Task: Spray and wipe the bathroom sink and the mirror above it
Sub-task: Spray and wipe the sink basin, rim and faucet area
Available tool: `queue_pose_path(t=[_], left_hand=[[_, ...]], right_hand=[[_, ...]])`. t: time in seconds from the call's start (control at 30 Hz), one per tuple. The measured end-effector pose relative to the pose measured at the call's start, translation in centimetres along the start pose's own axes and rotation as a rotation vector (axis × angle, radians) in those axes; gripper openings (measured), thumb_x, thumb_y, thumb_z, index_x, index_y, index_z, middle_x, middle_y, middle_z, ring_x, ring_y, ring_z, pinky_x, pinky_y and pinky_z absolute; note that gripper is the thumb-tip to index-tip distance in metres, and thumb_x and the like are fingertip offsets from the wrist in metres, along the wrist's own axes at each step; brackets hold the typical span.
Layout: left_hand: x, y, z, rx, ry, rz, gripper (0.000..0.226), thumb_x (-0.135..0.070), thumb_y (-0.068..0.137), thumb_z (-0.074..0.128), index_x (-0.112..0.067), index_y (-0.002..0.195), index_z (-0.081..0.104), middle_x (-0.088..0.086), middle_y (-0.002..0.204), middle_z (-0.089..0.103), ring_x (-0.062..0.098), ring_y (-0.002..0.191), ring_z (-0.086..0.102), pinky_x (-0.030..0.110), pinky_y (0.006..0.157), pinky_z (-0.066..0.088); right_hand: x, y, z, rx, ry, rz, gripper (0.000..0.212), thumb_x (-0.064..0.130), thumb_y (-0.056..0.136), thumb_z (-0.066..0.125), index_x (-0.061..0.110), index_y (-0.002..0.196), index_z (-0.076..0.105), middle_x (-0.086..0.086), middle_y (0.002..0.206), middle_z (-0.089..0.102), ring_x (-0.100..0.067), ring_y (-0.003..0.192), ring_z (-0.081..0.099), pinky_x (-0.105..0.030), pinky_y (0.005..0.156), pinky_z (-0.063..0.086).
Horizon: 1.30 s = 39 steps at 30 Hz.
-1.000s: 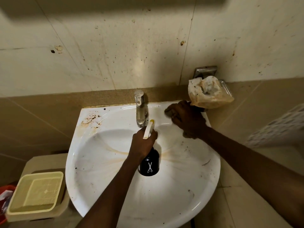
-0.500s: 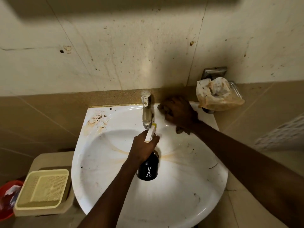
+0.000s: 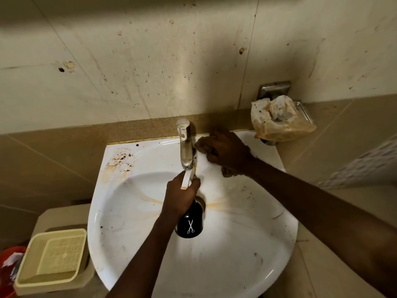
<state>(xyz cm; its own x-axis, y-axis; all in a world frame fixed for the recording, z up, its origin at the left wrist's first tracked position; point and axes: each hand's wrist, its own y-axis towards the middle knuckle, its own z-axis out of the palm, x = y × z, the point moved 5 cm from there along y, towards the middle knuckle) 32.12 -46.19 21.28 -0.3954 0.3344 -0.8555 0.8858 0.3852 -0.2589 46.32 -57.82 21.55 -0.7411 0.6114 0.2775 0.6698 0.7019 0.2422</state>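
A white sink (image 3: 133, 222) with brown stains and dark specks fills the middle of the head view. My left hand (image 3: 181, 195) grips the neck of a black spray bottle (image 3: 190, 225) with a white trigger, held over the basin just below the chrome tap (image 3: 185, 147). My right hand (image 3: 224, 149) is pressed on the sink's back rim right of the tap, closed on a dark cloth (image 3: 228, 172) that peeks out under the wrist. No mirror is in view.
A stained tiled wall (image 3: 150, 72) rises behind the sink. A crumpled dirty bag (image 3: 279, 119) hangs on a metal holder at the right. At lower left stand a yellow plastic basket (image 3: 53, 259) on a beige ledge and a red bucket (image 3: 8, 267).
My right hand has slid left along the back rim, from near the bag to right beside the tap. The left hand and bottle have stayed in place.
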Motion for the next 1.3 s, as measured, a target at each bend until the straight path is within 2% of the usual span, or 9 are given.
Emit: queue_pose_path(t=[0.17,0.37,0.5,0.6,0.77,0.97,1.07,1.17,1.3], left_hand=[[-0.3,0.6,-0.2,-0.001,-0.016,0.006,0.02,-0.023,0.09,0.059,-0.005,0.09,0.066,0.013,0.085,0.072,0.026,0.082,0.067,0.036,0.078,0.05],[-0.5,0.2,0.3,-0.011,-0.007,-0.046,0.023,-0.021,0.087,0.059,0.0,0.079,0.063,0.023,0.078,0.069,0.027,0.068,0.062,0.039,0.071,0.051],[-0.5,0.1,0.5,0.039,0.004,-0.042,0.019,-0.021,0.087,0.06,-0.003,0.086,0.066,0.018,0.082,0.071,0.027,0.076,0.067,0.039,0.077,0.052],[0.0,-0.4,0.4,0.032,0.005,-0.06,0.017,-0.018,0.084,0.059,-0.004,0.075,0.063,0.02,0.076,0.069,0.021,0.064,0.061,0.034,0.067,0.048],[1.0,-0.5,0.4,0.094,-0.081,-0.102,0.014,-0.013,0.086,0.059,-0.014,0.073,0.064,0.005,0.067,0.068,0.012,0.061,0.062,0.013,0.057,0.047],[1.6,-0.8,0.2,0.089,-0.075,-0.1,0.017,-0.013,0.089,0.058,-0.016,0.074,0.065,-0.001,0.066,0.068,0.009,0.061,0.062,0.019,0.062,0.047],[2.1,-1.0,-0.2,0.056,-0.026,-0.097,0.02,-0.012,0.088,0.058,-0.015,0.068,0.063,-0.004,0.058,0.063,0.005,0.052,0.056,0.019,0.057,0.045],[1.2,-0.9,0.4,0.088,-0.008,-0.063,0.021,-0.012,0.086,0.059,-0.015,0.065,0.06,-0.002,0.057,0.062,0.007,0.052,0.057,0.026,0.061,0.046],[-0.5,-0.3,1.2,0.079,-0.036,-0.035,0.008,-0.014,0.087,0.061,-0.011,0.083,0.067,0.01,0.079,0.071,0.014,0.072,0.064,0.024,0.069,0.047]], right_hand=[[1.7,2.8,0.3,0.13,-0.058,-0.004,0.04,0.032,0.081,0.051,0.016,0.116,0.062,-0.014,0.097,0.062,-0.037,0.097,0.055,-0.05,0.097,0.039],[-0.9,-1.2,-1.6,0.137,-0.01,-0.159,0.04,0.032,0.08,0.052,0.019,0.117,0.063,-0.009,0.097,0.06,-0.027,0.088,0.055,-0.036,0.072,0.044],[-0.4,0.6,-0.4,0.048,0.029,-0.045,0.043,0.032,0.076,0.052,0.015,0.114,0.065,-0.01,0.093,0.062,-0.031,0.088,0.057,-0.031,0.079,0.036],[0.0,0.9,-0.7,0.04,0.072,-0.05,0.04,0.032,0.078,0.056,0.013,0.112,0.065,-0.01,0.092,0.062,-0.03,0.087,0.056,-0.035,0.078,0.041],[1.4,-2.2,-0.9,0.076,0.009,-0.373,0.035,0.033,0.079,0.045,0.012,0.098,0.067,-0.011,0.093,0.064,-0.029,0.079,0.059,-0.037,0.067,0.048],[4.4,-0.2,0.1,0.176,0.0,-0.528,0.025,0.024,0.08,0.045,0.011,0.089,0.064,-0.008,0.085,0.063,-0.028,0.076,0.056,-0.04,0.062,0.047],[0.4,-1.2,-1.3,0.153,0.0,-0.399,0.032,0.023,0.082,0.052,0.015,0.11,0.065,-0.008,0.094,0.064,-0.026,0.084,0.056,-0.037,0.071,0.046],[-1.6,-0.2,-2.0,-0.022,0.004,-0.14,0.035,0.024,0.079,0.054,0.015,0.109,0.068,-0.008,0.084,0.061,-0.027,0.078,0.055,-0.037,0.074,0.044],[1.4,2.1,-0.8,0.089,0.009,-0.251,0.033,0.024,0.077,0.048,0.012,0.103,0.064,-0.009,0.081,0.057,-0.027,0.074,0.053,-0.043,0.07,0.05]])
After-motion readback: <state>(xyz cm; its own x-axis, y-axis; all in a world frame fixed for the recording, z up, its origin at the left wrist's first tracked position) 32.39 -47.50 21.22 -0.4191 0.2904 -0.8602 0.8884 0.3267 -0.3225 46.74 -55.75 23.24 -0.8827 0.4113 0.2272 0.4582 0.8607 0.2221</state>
